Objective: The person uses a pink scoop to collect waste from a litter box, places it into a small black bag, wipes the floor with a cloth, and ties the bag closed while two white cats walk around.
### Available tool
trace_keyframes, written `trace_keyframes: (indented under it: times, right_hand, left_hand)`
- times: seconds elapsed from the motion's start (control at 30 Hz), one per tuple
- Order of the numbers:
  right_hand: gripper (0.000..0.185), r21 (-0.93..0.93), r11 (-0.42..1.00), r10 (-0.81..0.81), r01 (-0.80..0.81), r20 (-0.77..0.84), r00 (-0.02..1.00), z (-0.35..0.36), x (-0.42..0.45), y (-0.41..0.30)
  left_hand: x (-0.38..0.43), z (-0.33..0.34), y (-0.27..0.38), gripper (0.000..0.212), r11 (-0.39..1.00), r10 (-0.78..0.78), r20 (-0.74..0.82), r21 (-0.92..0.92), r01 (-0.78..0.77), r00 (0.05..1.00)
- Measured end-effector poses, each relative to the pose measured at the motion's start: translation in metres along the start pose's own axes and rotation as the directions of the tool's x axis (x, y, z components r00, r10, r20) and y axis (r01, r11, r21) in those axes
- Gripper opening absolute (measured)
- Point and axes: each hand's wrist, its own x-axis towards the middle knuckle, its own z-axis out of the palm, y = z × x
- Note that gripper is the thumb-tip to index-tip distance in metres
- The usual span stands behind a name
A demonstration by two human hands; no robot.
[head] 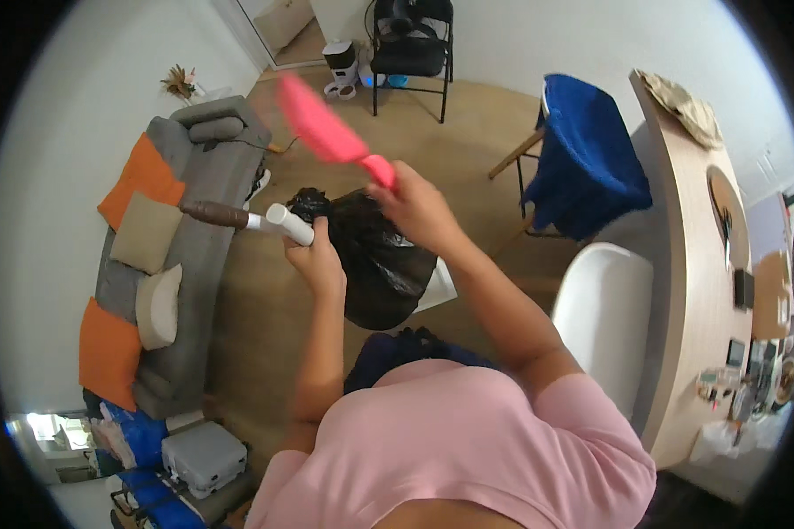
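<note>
In the head view my right hand (413, 202) is closed around the handle of a pink plastic scoop (321, 129), its blurred blade pointing up and left. My left hand (314, 254) grips a white cylindrical tube or handle (291, 225). A brown-handled tool (215, 213) with a pale shaft extends left from the same hand; whether it joins the white piece I cannot tell. Behind and beside my left hand is a black plastic bag (377, 264), bunched at its top. Part of a white flat object (442, 287) shows beside the bag.
A grey sofa (198, 198) with cushions runs along the left. A black folding chair (410, 59) and a pet feeder (341, 59) stand ahead. To the right are a chair with a blue cloth (582, 159), a white chair (605, 317) and a wooden counter (695, 264). A grey case (204, 456) lies lower left.
</note>
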Motion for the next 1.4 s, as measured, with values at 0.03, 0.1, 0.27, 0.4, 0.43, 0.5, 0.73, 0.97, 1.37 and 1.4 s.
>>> trace_keyframes:
  times: [0.03,0.1,0.27,0.4,0.43,0.5,0.73,0.97,1.37,1.4]
  right_hand:
    - [0.035,0.092,0.976,0.191,-0.196,0.06,0.98,-0.011,0.027,0.007]
    - [0.035,0.099,0.986,0.138,-0.134,-0.037,0.99,-0.019,0.074,0.031]
    - [0.038,0.479,0.878,0.093,-0.013,-0.143,0.985,-0.003,0.185,0.081]
    - [0.04,0.507,0.854,0.111,0.113,-0.391,0.914,0.0,0.284,0.124]
    - [0.04,0.491,0.859,0.119,0.147,-0.469,0.875,-0.01,0.309,0.122]
    - [0.043,0.431,0.9,0.184,0.074,-0.528,0.829,-0.043,0.35,0.128]
    - [0.052,0.296,0.955,0.164,0.037,-0.625,0.763,-0.17,0.468,0.202]
    - [0.069,0.196,0.976,0.076,0.098,-0.721,0.689,-0.336,0.576,0.281]
    - [0.06,0.417,0.884,0.207,0.213,-0.756,0.621,-0.595,0.637,0.438]
    - [0.048,0.495,0.813,0.267,0.308,-0.785,0.558,-0.615,0.641,0.459]
  left_hand:
    - [0.022,0.021,-0.007,0.025,1.0,-0.017,-0.001,-0.008,0.017,1.0]
    - [0.071,0.066,-0.024,0.025,0.999,-0.045,0.019,-0.023,0.046,0.999]
    - [0.148,0.198,-0.038,0.029,0.993,-0.028,0.271,-0.105,0.059,0.962]
    - [0.198,0.3,-0.062,0.032,0.995,-0.05,0.54,-0.05,0.091,0.84]
    - [0.211,0.327,-0.062,0.031,0.996,-0.049,0.559,-0.032,0.081,0.828]
    - [0.233,0.387,-0.066,0.029,0.998,-0.041,0.599,-0.005,0.055,0.8]
    - [0.281,0.58,-0.119,0.031,0.999,0.045,0.796,-0.033,-0.031,0.604]
    - [0.273,0.803,-0.104,0.036,0.999,0.006,0.901,-0.02,0.026,0.434]
    - [0.195,1.109,-0.174,0.03,0.99,0.042,0.975,-0.07,0.121,0.22]
    - [0.183,1.137,-0.18,0.037,0.983,0.06,0.986,-0.085,0.163,0.153]
